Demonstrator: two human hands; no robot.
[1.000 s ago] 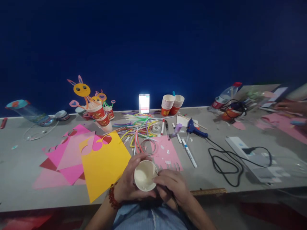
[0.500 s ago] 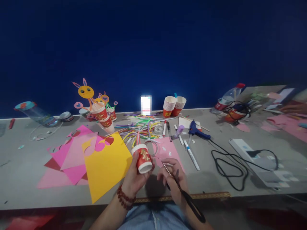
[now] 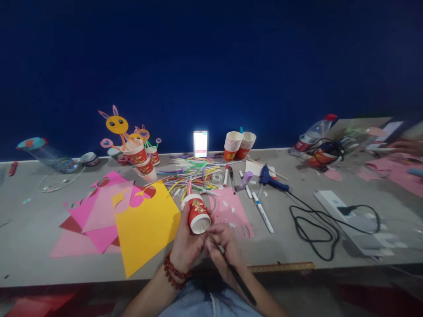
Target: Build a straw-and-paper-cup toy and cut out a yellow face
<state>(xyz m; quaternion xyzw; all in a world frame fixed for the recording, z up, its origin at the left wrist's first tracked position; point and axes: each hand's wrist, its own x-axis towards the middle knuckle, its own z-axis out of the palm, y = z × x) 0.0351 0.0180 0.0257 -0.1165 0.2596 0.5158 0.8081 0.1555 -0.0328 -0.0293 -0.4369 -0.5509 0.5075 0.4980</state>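
Note:
My left hand (image 3: 187,244) grips a red paper cup (image 3: 195,212) with a gold pattern, tilted so its white bottom faces me, just above the near edge of the grey table (image 3: 29,224). My right hand (image 3: 222,244) holds black scissors (image 3: 231,268) with the thin tip touching the cup's bottom rim; the handles point back toward my body. A red bead bracelet (image 3: 173,272) sits on my left wrist.
Yellow paper (image 3: 145,226) and pink sheets (image 3: 99,211) lie left of the cup, pink paper (image 3: 231,211) right. Behind are loose straws (image 3: 191,176), stacked cups (image 3: 233,145), decorated cups (image 3: 137,154), markers, a blue glue gun (image 3: 269,178), a black cord (image 3: 310,226). Another person's hand (image 3: 405,145) is far right.
The cup was turned from opening-toward-me to bottom-toward-me. My right hand drew apart with the scissors, then came back so their tip meets the cup's bottom.

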